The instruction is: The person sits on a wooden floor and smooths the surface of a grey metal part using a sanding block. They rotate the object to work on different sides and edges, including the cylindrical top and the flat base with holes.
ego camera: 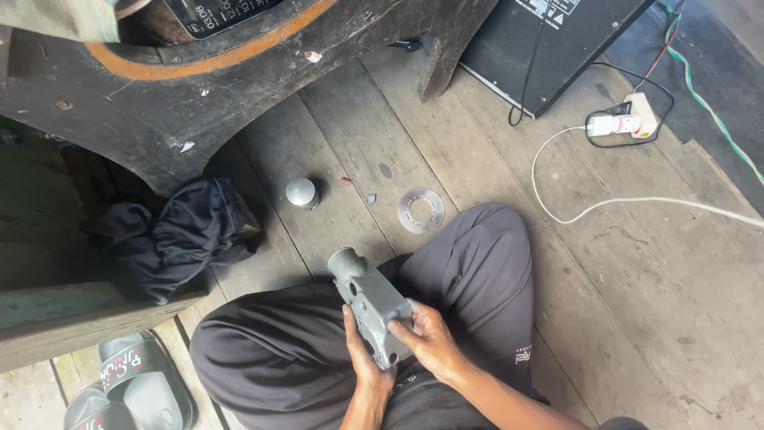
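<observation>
Grey cast-metal housing [371,306], matt and slightly rough, gripped between the fingers of the left hand [362,350] and right hand [430,338]. Beyond the fingertips: domed metal cap [302,192], glossy; thin perforated metal disc [420,209], dull sheen. Floor planks [637,271] weathered rough wood. Black cloth [171,235] crumpled, matt. Trousers [477,255] soft dark fabric.

A worn grey plank floor [621,302] carries a small round silver metal cap [302,192] and, well apart to its right, a thin perforated metal disc [420,210]. A crumpled black cloth [171,235] lies beside dark sandals [131,386]. A white cable [637,201] runs from a white power strip [633,119] near a black box [549,40].
</observation>
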